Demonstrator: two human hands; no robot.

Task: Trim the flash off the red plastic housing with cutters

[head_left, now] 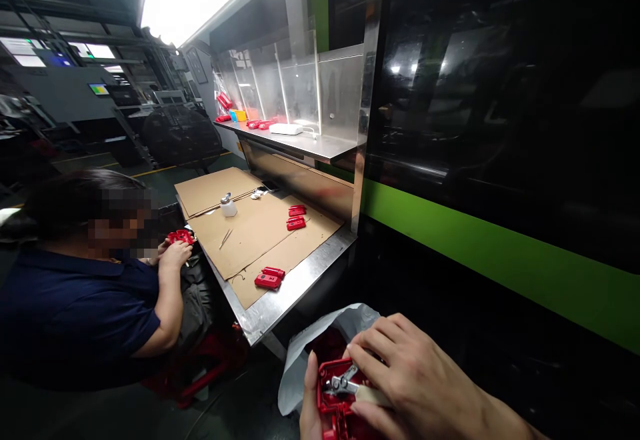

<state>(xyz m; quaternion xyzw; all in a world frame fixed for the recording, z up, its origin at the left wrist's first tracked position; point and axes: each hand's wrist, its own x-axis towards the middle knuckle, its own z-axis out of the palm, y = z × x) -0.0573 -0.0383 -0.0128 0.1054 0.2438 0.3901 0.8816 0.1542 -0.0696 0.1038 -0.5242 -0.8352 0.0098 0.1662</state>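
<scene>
At the lower right, my left hand (310, 400) wraps around the side of a red plastic housing (327, 403), with only its thumb and a little of the palm showing. My right hand (407, 367) is closed over a small pair of nippers (343, 381) with a metal head and a pale handle. The metal jaws lie against the inside of the housing. Just behind both hands is an open white plastic bag (295, 377) with dark red parts inside. My right fingers hide part of the housing and handle.
A co-worker (100, 293) sits at the left, holding a red part (179, 236). Cardboard (270, 227) covers a metal table (260, 320) bearing red housings (267, 281), a small bottle (228, 207) and tweezers (226, 238). Above is a metal shelf (330, 148). A dark green-striped machine (500, 247) stands right.
</scene>
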